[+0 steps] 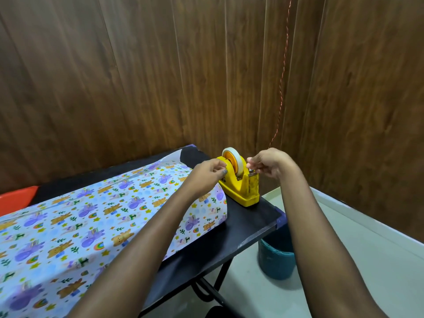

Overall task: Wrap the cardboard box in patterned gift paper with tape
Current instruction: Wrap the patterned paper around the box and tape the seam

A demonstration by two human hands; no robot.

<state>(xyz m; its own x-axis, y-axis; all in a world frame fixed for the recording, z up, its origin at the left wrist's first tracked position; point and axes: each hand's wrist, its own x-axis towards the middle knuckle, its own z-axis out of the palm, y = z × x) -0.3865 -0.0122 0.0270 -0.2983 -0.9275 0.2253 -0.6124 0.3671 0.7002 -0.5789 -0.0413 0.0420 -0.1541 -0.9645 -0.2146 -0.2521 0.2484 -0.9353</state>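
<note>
The head view looks down over both forearms to a black table (252, 222) set in a corner of wood-panelled wall. The paper (91, 214) lies across the table's left part, humped over what I judge to be the box. The box itself is hidden, so I cannot tell how squarely it sits. The paper's right edge curls up loose, just beside a yellow dispenser (241, 188) that stands near the table's right edge. The left hand (206, 174) reaches over the paper and grips the dispenser's rear, fingers and thumb curled against it. The right hand (270, 165) is at the cutter end with fingertips pinched together, apparently on the free end of the tape (234, 158), though the strip is too thin to see. The hands are apart, one at each end of the dispenser, and neither holds the paper. That is the main risk: with nothing pinning it, the curled edge may spring open or slide off the box while the strip is drawn. A hard pull could also drag the dispenser toward the table edge, below which a teal bin (275, 260) stands on the floor. A slanted tear would leave a ragged strip, and a long one may fold onto itself or the fingers. The left forearm, hanging over the paper, could crease it if it drops.
</note>
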